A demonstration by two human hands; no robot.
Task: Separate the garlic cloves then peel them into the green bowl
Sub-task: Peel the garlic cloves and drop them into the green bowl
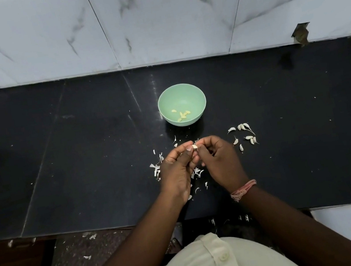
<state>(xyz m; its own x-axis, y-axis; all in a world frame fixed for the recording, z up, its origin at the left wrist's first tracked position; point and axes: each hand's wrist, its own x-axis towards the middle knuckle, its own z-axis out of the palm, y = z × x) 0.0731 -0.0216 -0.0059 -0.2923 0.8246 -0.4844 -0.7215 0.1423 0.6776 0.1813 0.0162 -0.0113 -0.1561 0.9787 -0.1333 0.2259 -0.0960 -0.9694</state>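
A green bowl point(180, 92) stands on the black counter point(79, 149) and holds several peeled yellowish cloves point(182, 115). In front of the bowl my left hand point(179, 168) and my right hand point(217, 160) meet, both pinching one small garlic clove point(194, 146) between their fingertips. Only a bit of the clove shows between the fingers. Several unpeeled white cloves point(245, 135) lie scattered on the counter to the right of my right hand. Torn white garlic skins point(156, 169) lie under and around my hands.
A marble-tiled wall point(151, 20) rises behind the counter. The counter's front edge point(115, 224) runs just below my wrists, with a few skin scraps on the floor point(87, 256) beneath. A thread band point(243, 190) circles my right wrist.
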